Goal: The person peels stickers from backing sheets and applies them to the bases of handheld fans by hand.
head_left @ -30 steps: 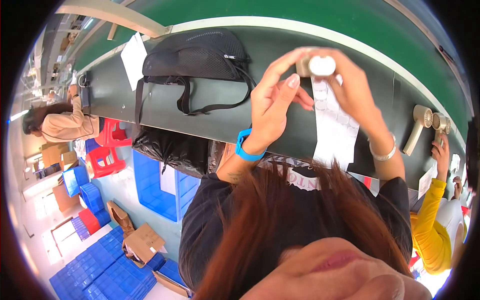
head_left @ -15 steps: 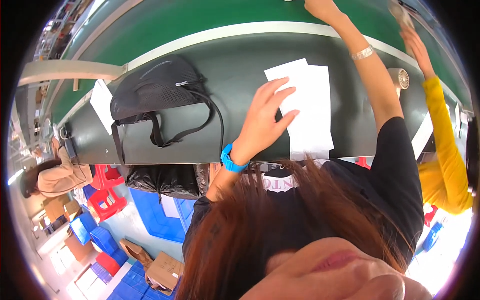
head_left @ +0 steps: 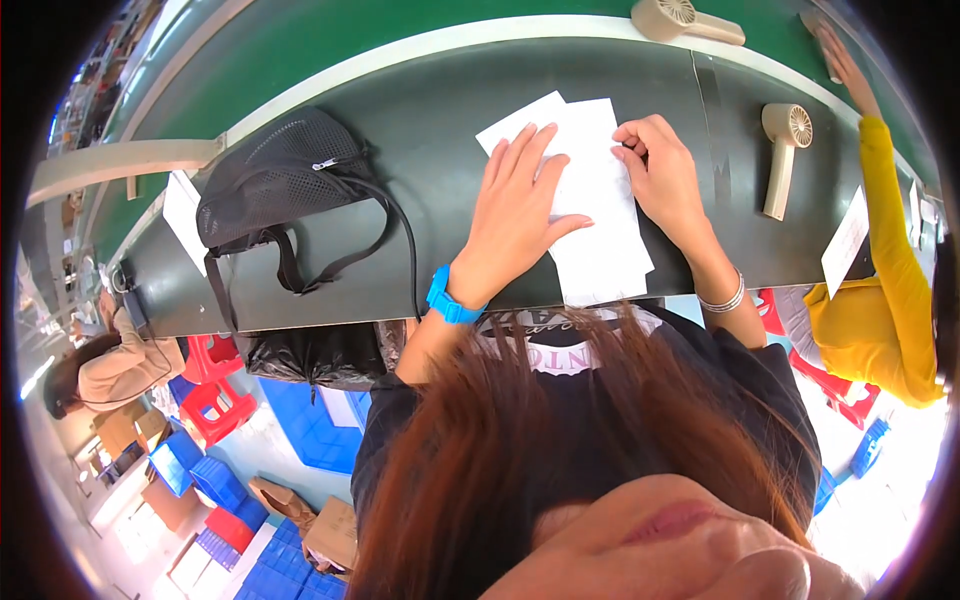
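My left hand (head_left: 515, 205), with a blue band at the wrist, lies open on white paper sheets (head_left: 600, 235), its fingers spread and pressing lightly across them. The sheets overlap unevenly on the dark worktable (head_left: 450, 120), one corner jutting out at the upper left. At their right edge is my right hand (head_left: 660, 175), fingers curled and thumb against the index finger, pinching the paper's edge. A clear bracelet circles the right wrist.
Left lies a black mesh bag (head_left: 290, 180) with straps. A cream handheld fan (head_left: 780, 160) lies to the right; another fan (head_left: 690, 20) rests by the white rail. A co-worker in a yellow sleeve (head_left: 895, 240) reaches over the green belt (head_left: 450, 25). Blue crates (head_left: 310, 425) stand below.
My right hand has come back from the far green belt to the right edge of the sheets. My left hand stays on the paper. The view has shifted slightly.
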`<state>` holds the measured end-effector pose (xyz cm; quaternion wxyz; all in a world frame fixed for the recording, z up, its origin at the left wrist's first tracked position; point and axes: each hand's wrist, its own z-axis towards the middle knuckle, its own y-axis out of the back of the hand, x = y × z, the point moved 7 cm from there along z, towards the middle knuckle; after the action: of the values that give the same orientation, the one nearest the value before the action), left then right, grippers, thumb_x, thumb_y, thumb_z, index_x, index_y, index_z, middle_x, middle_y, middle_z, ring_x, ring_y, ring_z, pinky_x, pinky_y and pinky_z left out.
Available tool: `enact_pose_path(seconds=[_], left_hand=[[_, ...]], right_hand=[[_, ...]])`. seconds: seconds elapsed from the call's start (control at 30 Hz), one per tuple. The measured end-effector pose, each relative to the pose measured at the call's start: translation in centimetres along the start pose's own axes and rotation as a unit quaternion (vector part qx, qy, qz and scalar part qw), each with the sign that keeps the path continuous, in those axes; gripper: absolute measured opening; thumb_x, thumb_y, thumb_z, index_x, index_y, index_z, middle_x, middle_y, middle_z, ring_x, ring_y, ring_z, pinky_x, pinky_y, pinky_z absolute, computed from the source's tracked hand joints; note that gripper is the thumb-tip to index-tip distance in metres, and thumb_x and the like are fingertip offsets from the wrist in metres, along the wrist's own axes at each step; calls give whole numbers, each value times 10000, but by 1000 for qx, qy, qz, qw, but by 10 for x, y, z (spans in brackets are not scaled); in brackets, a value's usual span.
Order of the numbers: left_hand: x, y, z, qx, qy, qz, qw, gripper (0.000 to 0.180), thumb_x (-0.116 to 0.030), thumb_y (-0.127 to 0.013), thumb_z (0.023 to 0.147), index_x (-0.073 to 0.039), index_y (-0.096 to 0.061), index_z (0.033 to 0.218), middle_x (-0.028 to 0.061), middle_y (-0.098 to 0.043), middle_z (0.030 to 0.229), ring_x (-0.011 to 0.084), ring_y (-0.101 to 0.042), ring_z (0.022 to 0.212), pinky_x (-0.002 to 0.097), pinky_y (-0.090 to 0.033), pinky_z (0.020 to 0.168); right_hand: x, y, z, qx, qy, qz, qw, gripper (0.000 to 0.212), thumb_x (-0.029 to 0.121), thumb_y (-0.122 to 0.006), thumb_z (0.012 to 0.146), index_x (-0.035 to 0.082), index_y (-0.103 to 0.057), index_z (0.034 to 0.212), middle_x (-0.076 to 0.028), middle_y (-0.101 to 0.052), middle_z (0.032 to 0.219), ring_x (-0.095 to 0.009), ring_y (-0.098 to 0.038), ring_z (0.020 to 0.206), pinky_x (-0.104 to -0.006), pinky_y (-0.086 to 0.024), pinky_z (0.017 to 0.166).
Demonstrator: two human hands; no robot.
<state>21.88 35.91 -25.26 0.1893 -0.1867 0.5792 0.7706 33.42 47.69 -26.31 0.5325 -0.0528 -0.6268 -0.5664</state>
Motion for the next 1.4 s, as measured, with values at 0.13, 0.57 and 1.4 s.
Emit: enact_pose_path(seconds=[0.13,0.57,1.4], left_hand=[[-2,-7,1,9,5,-3,1000,687,-347,-761,673,6,-485,1194,199,-391,1332,379,-347,1259,503,-270,1040],[-3,-4,4,12,20,25,999,760,-388,-775,648,-36,-479,1253,173,-408,1337,368,-375,1240,516,-283,1020],[7,-6,0,7,11,-20,1000,743,-412,-752,682,-58,-470,1271,136,-384,1359,316,-319,1292,496,-183,1064]], right_hand=[[0,-6,0,45,4,-14,999,107,-19,-628,786,3,-576,877,-94,-543,817,-207,-540,676,-296,-451,629],[15,9,1,153,73,39,985,67,4,-555,835,14,-502,874,-84,-481,855,-201,-505,785,-289,-417,714],[-63,67,207,-42,-79,270,959,577,247,-627,874,-5,-299,1276,-129,-634,906,-149,-628,796,-268,-505,630]])
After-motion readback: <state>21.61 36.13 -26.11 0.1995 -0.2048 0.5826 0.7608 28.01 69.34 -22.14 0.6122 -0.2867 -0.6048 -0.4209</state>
